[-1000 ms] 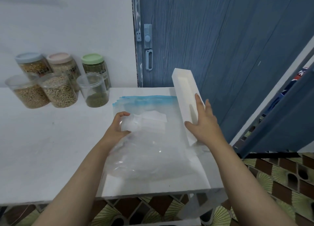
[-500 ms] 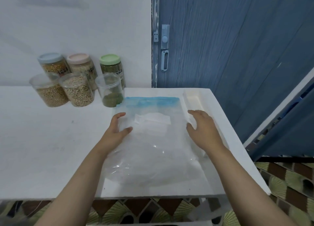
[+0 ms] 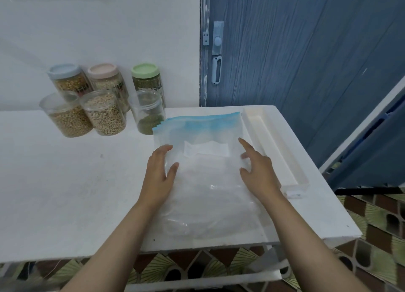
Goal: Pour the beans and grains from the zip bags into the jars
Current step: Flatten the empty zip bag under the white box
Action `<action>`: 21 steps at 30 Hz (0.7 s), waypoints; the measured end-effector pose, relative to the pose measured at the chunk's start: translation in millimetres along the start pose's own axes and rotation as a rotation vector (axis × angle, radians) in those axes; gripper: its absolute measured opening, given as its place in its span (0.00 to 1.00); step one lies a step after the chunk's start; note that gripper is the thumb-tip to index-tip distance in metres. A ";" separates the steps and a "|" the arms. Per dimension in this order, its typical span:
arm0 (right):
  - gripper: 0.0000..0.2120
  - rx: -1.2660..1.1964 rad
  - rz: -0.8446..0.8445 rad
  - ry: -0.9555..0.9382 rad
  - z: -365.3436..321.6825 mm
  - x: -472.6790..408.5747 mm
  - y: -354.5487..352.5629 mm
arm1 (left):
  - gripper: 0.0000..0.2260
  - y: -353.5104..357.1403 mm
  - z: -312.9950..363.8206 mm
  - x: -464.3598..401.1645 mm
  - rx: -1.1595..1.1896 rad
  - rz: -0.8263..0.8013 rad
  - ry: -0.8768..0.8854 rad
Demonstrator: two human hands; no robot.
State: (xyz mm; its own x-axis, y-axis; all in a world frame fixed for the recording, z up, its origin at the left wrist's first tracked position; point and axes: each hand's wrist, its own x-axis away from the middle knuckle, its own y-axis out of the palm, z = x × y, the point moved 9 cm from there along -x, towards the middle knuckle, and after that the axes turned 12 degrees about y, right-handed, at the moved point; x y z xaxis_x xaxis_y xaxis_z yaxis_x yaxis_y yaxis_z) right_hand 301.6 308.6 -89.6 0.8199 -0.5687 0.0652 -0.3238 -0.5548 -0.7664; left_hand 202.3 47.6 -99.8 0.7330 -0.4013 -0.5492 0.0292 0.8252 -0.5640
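A stack of empty clear zip bags [image 3: 206, 175] with blue zip strips lies flat on a white foam slab [image 3: 306, 215]. My left hand [image 3: 161, 174] rests on the stack's left edge with straight fingers. My right hand [image 3: 257, 171] lies on its right edge, fingers loosely spread. Three open jars stand at the back left: one of tan beans [image 3: 65, 116], one of pale grains [image 3: 104, 113], one with a little green beans [image 3: 148, 112].
Three lidded jars [image 3: 103, 81] stand against the wall behind the open ones. A long white foam tray [image 3: 276, 147] lies on the slab to the right of the bags. A blue door is behind. The slab's front edge ends over patterned floor tiles.
My right hand laid the foam tray down flat at the right and moved onto the bags. My left hand released the crumpled plastic and now lies flat.
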 end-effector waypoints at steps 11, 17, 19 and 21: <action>0.38 -0.035 -0.159 0.138 2.9 -10.1 5.9 | 0.22 -11.6 37.6 -19.1 0.045 0.098 0.139; 0.45 0.180 -0.292 0.175 0.2 2.7 22.0 | 0.22 -9.1 35.1 -15.1 -0.025 0.094 0.153; 0.48 0.231 -0.294 0.222 -0.1 -1.6 19.8 | 0.22 -6.0 29.6 -12.6 -0.044 0.082 0.139; 0.49 0.274 -0.287 0.241 -3.2 -5.5 19.2 | 0.23 -3.4 24.7 -10.4 -0.054 0.079 0.122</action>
State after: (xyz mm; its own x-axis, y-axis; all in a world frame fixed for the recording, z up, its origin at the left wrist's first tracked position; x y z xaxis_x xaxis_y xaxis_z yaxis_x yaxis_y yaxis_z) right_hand 289.3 299.2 -102.6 0.7145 -0.5584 0.4215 0.0636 -0.5481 -0.8340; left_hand 211.4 58.9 -76.9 0.6436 -0.3840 -0.6620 -0.0643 0.8349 -0.5467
